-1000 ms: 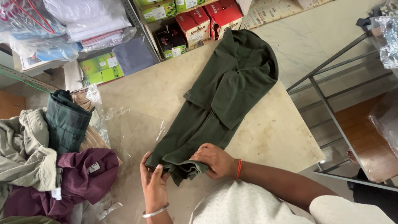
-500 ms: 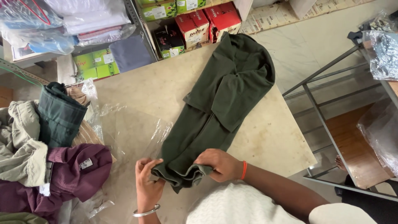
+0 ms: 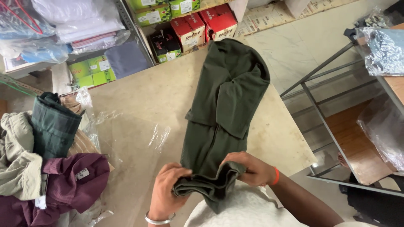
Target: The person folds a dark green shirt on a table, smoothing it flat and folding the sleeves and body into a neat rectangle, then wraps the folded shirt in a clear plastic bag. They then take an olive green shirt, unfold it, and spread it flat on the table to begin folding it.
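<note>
A dark green garment [image 3: 225, 109] lies lengthwise on a beige table [image 3: 155, 96], its far end near the table's back edge. Its near end is folded into a thick layered roll. My left hand [image 3: 166, 193], wearing a silver bangle, grips the left side of that fold. My right hand [image 3: 252, 168], with an orange band at the wrist, pinches the right side of the same fold. Both hands hold the folded end just above the table's near edge.
A clear plastic bag [image 3: 126, 134] lies flat left of the garment. A pile of clothes sits at the left: maroon [image 3: 69, 180], beige [image 3: 19, 164], dark checked [image 3: 52, 124]. Shelves with red and green boxes [image 3: 189, 27] stand behind. A metal rack [image 3: 336, 109] stands to the right.
The near end of the green garment has been folded over further and lifted slightly. Both hands have kept hold of it and shifted a little toward me.
</note>
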